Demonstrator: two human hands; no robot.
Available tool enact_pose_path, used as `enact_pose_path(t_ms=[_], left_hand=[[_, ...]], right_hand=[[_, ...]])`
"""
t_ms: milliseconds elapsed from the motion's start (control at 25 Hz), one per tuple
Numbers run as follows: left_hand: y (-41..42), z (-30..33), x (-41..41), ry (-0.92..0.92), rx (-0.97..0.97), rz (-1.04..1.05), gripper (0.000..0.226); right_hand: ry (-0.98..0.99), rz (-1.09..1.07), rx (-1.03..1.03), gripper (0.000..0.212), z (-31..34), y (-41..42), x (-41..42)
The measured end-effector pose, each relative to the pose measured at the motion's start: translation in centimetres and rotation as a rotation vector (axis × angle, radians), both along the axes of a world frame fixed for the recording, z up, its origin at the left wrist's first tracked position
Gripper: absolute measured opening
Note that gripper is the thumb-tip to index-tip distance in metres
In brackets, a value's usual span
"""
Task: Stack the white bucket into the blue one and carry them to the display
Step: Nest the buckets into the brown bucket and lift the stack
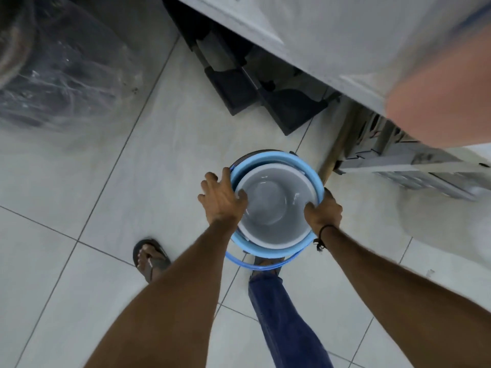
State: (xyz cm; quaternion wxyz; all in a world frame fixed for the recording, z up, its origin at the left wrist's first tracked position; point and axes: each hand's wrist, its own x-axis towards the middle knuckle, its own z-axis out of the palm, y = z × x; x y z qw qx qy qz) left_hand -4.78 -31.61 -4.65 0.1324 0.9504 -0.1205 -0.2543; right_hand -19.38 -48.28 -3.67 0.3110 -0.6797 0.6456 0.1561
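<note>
The white bucket (pixel 275 205) sits nested inside the blue bucket (pixel 271 158), both seen from above in front of me over the tiled floor. The blue bucket's handle (pixel 255 265) hangs down on the near side. My left hand (pixel 221 199) grips the left rims, thumb hooked over the white rim. My right hand (pixel 322 212) grips the right rims, with a black cord around the wrist. The buckets' outer walls and bottoms are hidden.
A white cabinet or counter (pixel 332 35) runs across the upper right, with dark crates (pixel 265 86) under it. Plastic-wrapped dark goods (pixel 53 70) stand at the upper left. Grey stacked items (pixel 414 160) lie at right. My sandalled foot (pixel 151 258) and blue trouser leg (pixel 287 322) are below.
</note>
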Motion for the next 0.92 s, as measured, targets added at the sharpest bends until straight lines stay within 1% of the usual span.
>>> enact_pose_path(t_ms=[80,160,240,320,400,440,480,600,720,760,840,920], left_hand=[[0.6,0.1,0.8,0.1,-0.015,0.006,0.054],[2.2,1.6,2.5,0.242,-0.031,0.023,0.057],[5.0,5.0,5.3,0.324,-0.034,0.024,0.058],[7.7,10.3,9.0,0.354,-0.045,0.061,0.054],[10.5,17.6,13.1,0.372,-0.058,0.111,0.055],[12.3,23.3,16.2,0.348,-0.073,0.124,0.056],[13.7,26.9,18.2,0.342,-0.092,0.139,0.057],[17.6,39.1,25.0,0.316,-0.157,0.109,0.058],[20.2,51.2,31.4,0.255,-0.217,0.051,0.066],[20.5,54.9,33.3,0.225,-0.241,0.043,0.067],[20.0,61.7,37.1,0.138,-0.291,0.03,0.062],[18.2,68.1,40.5,0.035,-0.323,-0.011,0.062]], right_hand=[[0.037,-0.044,0.033,0.042,0.1,0.5,0.5],[0.041,-0.022,0.037,0.04,1.8,1.5,1.2],[0.013,0.016,0.019,0.039,5.4,3.3,3.3],[-0.037,0.045,0.025,0.038,10.2,5.2,6.4],[-0.125,0.028,0.081,0.042,16.9,7.4,9.9],[-0.184,0.012,0.105,0.044,21.9,8.6,12.4],[-0.213,-0.003,0.131,0.045,25.1,9.5,13.8],[-0.343,0.04,0.124,0.039,35.7,11.7,18.7],[-0.52,0.144,0.015,0.024,46.7,12.7,24.4],[-0.565,0.184,-0.028,0.023,50.3,12.8,26.3],[-0.628,0.236,-0.118,0.032,57.2,11.9,30.3],[-0.666,0.256,-0.215,0.036,63.4,9.8,33.8]])
